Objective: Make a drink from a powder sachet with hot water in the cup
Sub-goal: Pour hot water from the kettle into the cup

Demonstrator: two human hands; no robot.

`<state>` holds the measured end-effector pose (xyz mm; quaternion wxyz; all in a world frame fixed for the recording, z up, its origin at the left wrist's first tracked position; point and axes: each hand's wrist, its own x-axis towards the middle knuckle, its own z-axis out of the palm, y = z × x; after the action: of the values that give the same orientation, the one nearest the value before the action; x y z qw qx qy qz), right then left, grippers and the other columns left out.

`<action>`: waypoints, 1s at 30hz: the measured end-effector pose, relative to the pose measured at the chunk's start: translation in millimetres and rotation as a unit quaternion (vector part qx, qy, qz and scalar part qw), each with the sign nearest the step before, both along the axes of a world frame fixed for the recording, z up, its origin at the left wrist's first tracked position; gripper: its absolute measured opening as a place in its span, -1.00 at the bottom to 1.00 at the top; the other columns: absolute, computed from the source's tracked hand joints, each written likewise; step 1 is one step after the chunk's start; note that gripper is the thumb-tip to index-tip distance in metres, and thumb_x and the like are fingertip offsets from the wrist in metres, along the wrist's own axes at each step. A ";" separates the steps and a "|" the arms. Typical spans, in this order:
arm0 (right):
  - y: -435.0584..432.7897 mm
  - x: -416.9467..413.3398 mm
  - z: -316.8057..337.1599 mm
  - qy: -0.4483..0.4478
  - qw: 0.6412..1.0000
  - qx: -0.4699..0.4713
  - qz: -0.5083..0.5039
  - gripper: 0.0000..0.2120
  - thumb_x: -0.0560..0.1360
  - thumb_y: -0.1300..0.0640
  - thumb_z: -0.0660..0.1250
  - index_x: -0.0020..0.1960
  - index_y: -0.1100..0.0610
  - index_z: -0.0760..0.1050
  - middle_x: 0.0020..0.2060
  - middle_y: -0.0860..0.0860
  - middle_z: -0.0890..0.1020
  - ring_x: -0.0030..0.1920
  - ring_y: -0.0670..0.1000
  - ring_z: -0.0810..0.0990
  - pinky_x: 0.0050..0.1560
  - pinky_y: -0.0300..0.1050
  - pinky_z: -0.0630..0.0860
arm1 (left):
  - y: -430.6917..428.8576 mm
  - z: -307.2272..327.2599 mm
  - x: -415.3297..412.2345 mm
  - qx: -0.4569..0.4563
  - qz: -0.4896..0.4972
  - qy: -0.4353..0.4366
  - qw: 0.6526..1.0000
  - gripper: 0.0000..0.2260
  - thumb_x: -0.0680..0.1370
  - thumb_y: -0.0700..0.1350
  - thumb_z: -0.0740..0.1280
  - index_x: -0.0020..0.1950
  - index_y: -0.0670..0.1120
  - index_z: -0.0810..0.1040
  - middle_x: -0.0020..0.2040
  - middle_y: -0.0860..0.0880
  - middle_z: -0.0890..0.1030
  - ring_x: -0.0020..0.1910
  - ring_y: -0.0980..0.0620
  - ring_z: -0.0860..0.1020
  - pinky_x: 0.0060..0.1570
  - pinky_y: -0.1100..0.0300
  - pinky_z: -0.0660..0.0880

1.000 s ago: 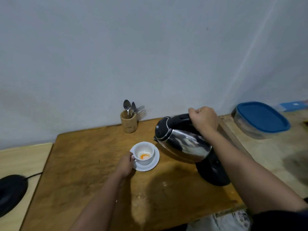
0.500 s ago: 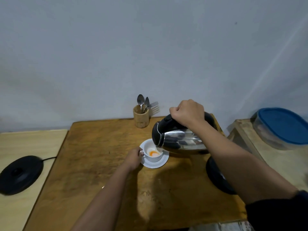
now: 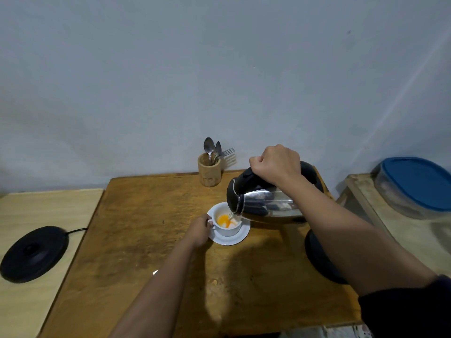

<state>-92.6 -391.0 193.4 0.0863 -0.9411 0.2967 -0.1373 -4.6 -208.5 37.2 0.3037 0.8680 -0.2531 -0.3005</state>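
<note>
Wooden table (image 3: 146,240) fills the lower frame. At centre, the left hand (image 3: 199,231) pinches the handle of the white cup (image 3: 225,222) on its saucer (image 3: 230,239); orange powder shows inside. Right of centre, the right hand (image 3: 277,163) is clenched on the tilted kettle (image 3: 263,203), water streaming into the cup. Farther back, a holder (image 3: 209,172) keeps 2 spoons.

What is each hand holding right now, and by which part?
Right hand grips the kettle by its black top handle; left hand holds the cup at its handle.
</note>
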 end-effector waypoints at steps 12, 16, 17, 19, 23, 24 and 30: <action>-4.2 -11.0 7.2 -0.002 1.000 -0.010 -0.003 -0.60 0.45 0.03 0.17 -0.52 0.13 0.25 -0.57 -0.01 0.30 -0.52 -0.02 0.26 -0.45 -0.20 0.20 | -2.0 1.1 -1.9 0.008 0.010 0.001 1.000 -0.74 0.61 -0.18 0.12 0.23 -0.21 0.46 0.19 -0.24 0.54 -0.04 -0.02 0.42 -0.06 0.15 0.35; -4.7 -13.3 9.9 -0.005 1.000 -0.015 -0.006 -0.61 0.44 0.04 0.17 -0.52 0.14 0.25 -0.57 -0.01 0.30 -0.52 -0.01 0.26 -0.43 -0.19 0.21 | -3.0 2.4 -1.3 0.014 0.003 -0.005 1.000 -0.74 0.61 -0.19 0.11 0.24 -0.22 0.45 0.21 -0.24 0.53 -0.04 -0.02 0.42 -0.06 0.16 0.35; -4.6 -13.5 9.9 -0.004 1.000 -0.016 -0.006 -0.61 0.44 0.04 0.17 -0.52 0.14 0.26 -0.57 -0.01 0.31 -0.51 -0.01 0.26 -0.42 -0.18 0.21 | -3.4 2.7 -1.1 0.015 0.002 -0.004 1.000 -0.73 0.61 -0.19 0.11 0.24 -0.22 0.45 0.21 -0.24 0.53 -0.03 -0.03 0.43 -0.05 0.16 0.35; -4.5 -14.3 10.1 -0.004 1.000 -0.016 -0.005 -0.61 0.44 0.04 0.17 -0.52 0.14 0.27 -0.57 -0.01 0.31 -0.51 -0.01 0.27 -0.42 -0.18 0.22 | -3.6 3.3 -1.4 0.020 0.004 -0.005 1.000 -0.74 0.61 -0.19 0.11 0.24 -0.22 0.45 0.21 -0.24 0.53 0.02 -0.08 0.47 -0.04 0.15 0.36; -4.1 -15.4 10.7 -0.002 1.000 -0.019 -0.001 -0.62 0.44 0.03 0.17 -0.51 0.14 0.28 -0.57 -0.01 0.32 -0.51 -0.01 0.28 -0.42 -0.19 0.22 | -4.7 4.8 -2.6 0.025 0.007 -0.006 1.000 -0.73 0.60 -0.20 0.11 0.25 -0.23 0.44 0.22 -0.25 0.52 0.15 -0.16 0.49 -0.04 0.16 0.34; -3.8 -15.4 10.8 -0.001 1.000 -0.021 0.000 -0.62 0.44 0.03 0.17 -0.51 0.14 0.27 -0.56 -0.01 0.32 -0.50 0.00 0.28 -0.42 -0.19 0.21 | -4.9 5.3 -2.6 0.027 0.007 -0.007 1.000 -0.73 0.60 -0.20 0.11 0.25 -0.23 0.44 0.22 -0.25 0.52 0.14 -0.16 0.49 -0.04 0.16 0.34; 1.1 -14.5 11.1 0.007 1.000 -0.025 0.011 -0.62 0.44 0.02 0.17 -0.51 0.13 0.27 -0.56 -0.01 0.32 -0.50 -0.02 0.28 -0.42 -0.20 0.21 | -5.5 3.5 -2.2 0.026 0.011 -0.008 1.000 -0.74 0.60 -0.19 0.12 0.24 -0.22 0.45 0.21 -0.24 0.53 0.01 -0.07 0.45 -0.03 0.15 0.36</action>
<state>-107.1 -389.9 204.6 0.0619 -0.9471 0.2835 -0.1372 -6.9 -214.0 40.7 0.2823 0.8806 -0.2385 -0.2966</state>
